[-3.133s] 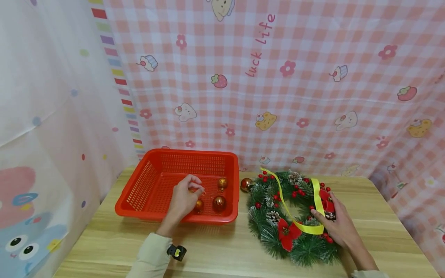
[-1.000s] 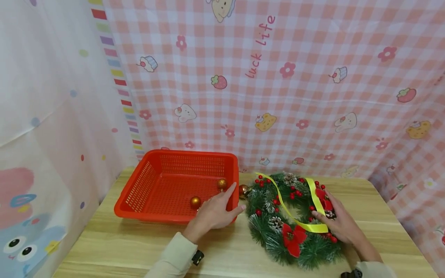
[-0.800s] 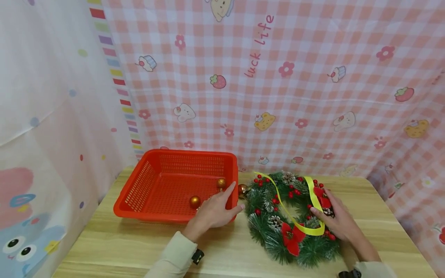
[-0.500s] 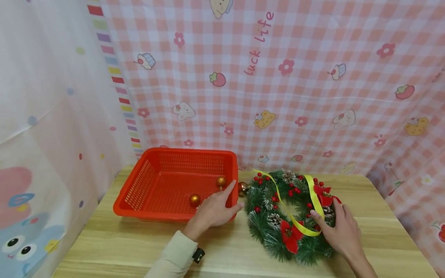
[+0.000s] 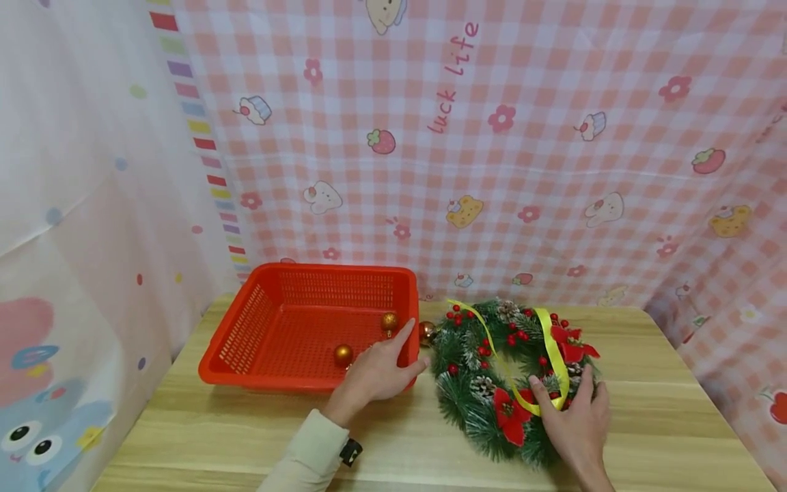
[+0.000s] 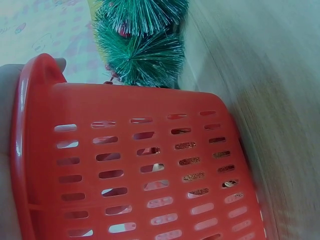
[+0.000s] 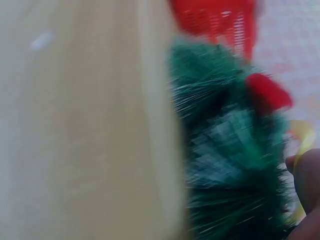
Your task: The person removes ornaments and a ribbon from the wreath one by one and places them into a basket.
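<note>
My left hand (image 5: 378, 372) rests on the near right corner of a red plastic basket (image 5: 240, 374), index finger straight along the rim and thumb outside it. Its other fingers are hidden. A gold bauble (image 5: 343, 354) and a glittery one (image 5: 389, 321) lie inside the basket. My right hand (image 5: 574, 420) lies over the near right side of a green Christmas wreath (image 5: 470, 410), thumb and fingers spread apart. The thumb overlaps a yellow ribbon (image 5: 556, 355) that loops across the wreath. In the right wrist view, a blurred fingertip (image 7: 305, 172) meets this ribbon.
Another bauble (image 5: 427, 333) sits between basket and wreath. The wreath carries red poinsettias (image 5: 512, 415), berries and pine cones (image 5: 482, 388). Behind the wooden table (image 5: 393, 451) hangs a pink checked curtain (image 5: 443, 205).
My left hand has gone from among the baubles to the basket's corner and then stayed. My right hand has slid from the wreath's far right side toward its near side, baring a red poinsettia.
</note>
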The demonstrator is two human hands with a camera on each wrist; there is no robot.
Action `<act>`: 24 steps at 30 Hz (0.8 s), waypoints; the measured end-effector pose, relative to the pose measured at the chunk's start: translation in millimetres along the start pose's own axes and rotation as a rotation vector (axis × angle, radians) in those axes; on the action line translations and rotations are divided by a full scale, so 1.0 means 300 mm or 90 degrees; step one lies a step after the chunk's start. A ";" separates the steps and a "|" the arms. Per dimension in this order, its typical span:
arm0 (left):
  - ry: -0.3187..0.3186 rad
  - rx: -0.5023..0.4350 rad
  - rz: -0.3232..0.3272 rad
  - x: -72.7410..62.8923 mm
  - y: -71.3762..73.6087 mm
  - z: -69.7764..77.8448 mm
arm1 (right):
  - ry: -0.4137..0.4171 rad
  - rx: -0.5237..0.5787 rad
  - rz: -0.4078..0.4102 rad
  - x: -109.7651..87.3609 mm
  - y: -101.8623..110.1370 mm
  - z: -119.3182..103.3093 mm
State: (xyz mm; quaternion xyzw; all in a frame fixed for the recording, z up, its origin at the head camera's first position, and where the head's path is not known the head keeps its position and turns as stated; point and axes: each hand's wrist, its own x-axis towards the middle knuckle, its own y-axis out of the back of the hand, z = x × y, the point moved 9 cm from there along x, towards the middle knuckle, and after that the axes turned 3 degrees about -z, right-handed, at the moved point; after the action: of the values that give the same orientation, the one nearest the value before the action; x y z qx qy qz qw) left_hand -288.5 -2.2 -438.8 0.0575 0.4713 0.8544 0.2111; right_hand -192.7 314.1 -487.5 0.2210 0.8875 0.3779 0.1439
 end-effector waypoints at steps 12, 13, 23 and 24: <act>-0.001 -0.004 0.002 -0.002 -0.004 -0.009 | 0.040 -0.008 -0.012 0.065 -0.017 0.034; -0.002 -0.004 0.001 -0.001 -0.005 -0.008 | 0.049 -0.010 -0.018 0.073 -0.013 0.035; 0.005 -0.002 -0.001 0.000 -0.005 -0.004 | 0.145 -0.037 -0.127 0.152 0.010 0.056; 0.004 0.000 -0.001 0.001 -0.005 -0.003 | 0.160 -0.040 -0.133 0.159 0.016 0.057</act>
State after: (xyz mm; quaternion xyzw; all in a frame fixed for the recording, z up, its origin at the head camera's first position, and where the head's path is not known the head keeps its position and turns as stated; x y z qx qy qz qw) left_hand -288.5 -2.2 -440.6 0.0547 0.4717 0.8546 0.2102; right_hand -225.1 351.2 -499.7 0.0738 0.9045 0.4128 0.0772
